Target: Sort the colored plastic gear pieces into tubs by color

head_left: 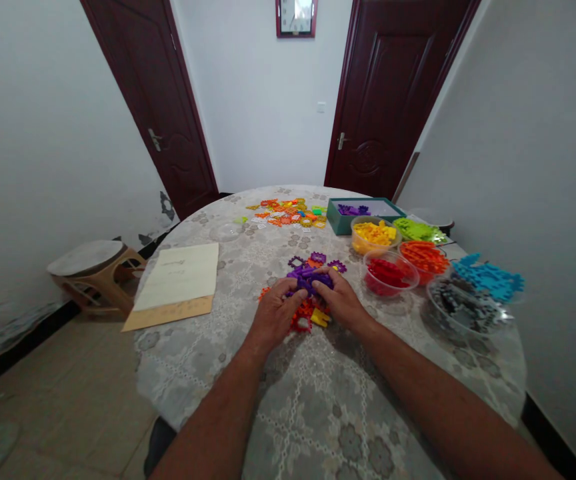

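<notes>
Several purple plastic building pieces (309,279) are bunched between my two hands at the middle of the table. My left hand (277,312) curls around their left side, thumb on top. From the right, my right hand (342,299) closes on the same bunch with thumb and fingers. Beneath and in front of the hands lie red and orange pieces (302,323) and a yellow piece (321,318). Just beyond the fingers are purple gear-shaped pieces (318,257). My fingers partly cover the bunch, so how its pieces join cannot be made out.
On the right stand tubs of yellow (375,233), red (391,273), orange (424,259) and grey pieces (468,303), with blue pieces (491,277) and green pieces (418,230). A green box (341,223) holds purple pieces. Mixed pieces (288,213) lie far back; papers (178,277) lie left.
</notes>
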`<action>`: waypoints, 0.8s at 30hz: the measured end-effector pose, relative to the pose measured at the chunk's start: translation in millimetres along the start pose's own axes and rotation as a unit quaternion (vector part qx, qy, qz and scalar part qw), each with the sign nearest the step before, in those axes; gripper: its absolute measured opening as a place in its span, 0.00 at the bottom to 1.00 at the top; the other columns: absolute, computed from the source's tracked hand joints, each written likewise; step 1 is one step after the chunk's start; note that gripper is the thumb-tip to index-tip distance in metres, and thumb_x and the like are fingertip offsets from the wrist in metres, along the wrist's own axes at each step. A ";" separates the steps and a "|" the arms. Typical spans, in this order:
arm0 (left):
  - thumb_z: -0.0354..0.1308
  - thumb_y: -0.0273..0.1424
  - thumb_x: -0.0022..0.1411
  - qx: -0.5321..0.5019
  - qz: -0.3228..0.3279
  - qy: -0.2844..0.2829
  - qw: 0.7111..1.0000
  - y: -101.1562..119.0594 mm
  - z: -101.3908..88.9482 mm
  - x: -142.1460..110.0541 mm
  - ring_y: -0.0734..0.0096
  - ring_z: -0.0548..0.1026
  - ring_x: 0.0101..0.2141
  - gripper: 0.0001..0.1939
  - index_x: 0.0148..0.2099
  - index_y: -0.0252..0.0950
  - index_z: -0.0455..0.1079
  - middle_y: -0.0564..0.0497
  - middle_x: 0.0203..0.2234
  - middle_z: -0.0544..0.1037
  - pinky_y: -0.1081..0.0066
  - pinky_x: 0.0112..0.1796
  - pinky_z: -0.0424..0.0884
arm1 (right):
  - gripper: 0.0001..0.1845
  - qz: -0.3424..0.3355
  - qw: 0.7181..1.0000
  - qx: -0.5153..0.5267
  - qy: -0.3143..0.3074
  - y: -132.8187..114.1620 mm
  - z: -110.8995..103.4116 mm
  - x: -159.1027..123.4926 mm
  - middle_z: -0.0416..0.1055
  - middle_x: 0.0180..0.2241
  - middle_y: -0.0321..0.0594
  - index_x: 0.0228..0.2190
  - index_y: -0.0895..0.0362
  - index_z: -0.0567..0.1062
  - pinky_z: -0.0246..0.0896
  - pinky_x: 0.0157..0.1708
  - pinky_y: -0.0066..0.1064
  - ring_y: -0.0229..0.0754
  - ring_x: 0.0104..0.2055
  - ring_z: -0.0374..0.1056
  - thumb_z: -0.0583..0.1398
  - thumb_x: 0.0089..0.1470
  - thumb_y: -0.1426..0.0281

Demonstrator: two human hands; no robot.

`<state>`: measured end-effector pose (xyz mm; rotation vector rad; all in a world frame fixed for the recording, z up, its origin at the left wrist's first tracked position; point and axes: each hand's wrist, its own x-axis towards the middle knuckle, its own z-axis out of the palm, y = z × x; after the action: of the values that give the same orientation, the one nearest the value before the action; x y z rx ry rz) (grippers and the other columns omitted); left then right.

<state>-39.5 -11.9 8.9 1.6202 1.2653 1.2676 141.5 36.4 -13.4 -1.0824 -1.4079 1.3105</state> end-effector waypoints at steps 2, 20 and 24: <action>0.60 0.35 0.66 0.004 0.005 -0.002 1.000 1.3 2.6 -1.2 0.64 0.78 0.45 0.08 0.43 0.40 0.78 0.50 0.43 0.81 0.65 0.50 0.73 | 0.22 0.004 0.999 0.017 -0.027 -1.3 2.6 -2.8 0.70 0.23 0.29 0.52 0.50 0.70 0.60 0.18 0.25 0.37 0.20 0.65 0.63 0.60 0.56; 0.53 0.36 0.72 0.112 0.072 0.046 0.990 -7.6 1.4 1.0 0.62 0.79 0.42 0.12 0.44 0.42 0.79 0.49 0.40 0.83 0.63 0.47 0.73 | 0.27 0.064 0.983 0.093 -0.143 -11.6 10.7 -12.1 0.75 0.29 0.32 0.53 0.49 0.71 0.70 0.24 0.30 0.38 0.23 0.70 0.69 0.53 0.61; 0.54 0.34 0.71 0.190 0.106 0.121 0.969 -17.7 -14.4 9.0 0.58 0.79 0.47 0.12 0.49 0.40 0.77 0.46 0.43 0.82 0.58 0.53 0.73 | 0.27 0.063 0.988 0.017 -0.141 -39.4 -7.8 -9.2 0.75 0.26 0.32 0.55 0.50 0.72 0.65 0.21 0.27 0.37 0.21 0.69 0.67 0.53 0.64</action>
<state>-57.8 1.1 -1.3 1.9576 1.5943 1.4533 150.2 26.9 25.7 -1.0053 -1.5360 1.6225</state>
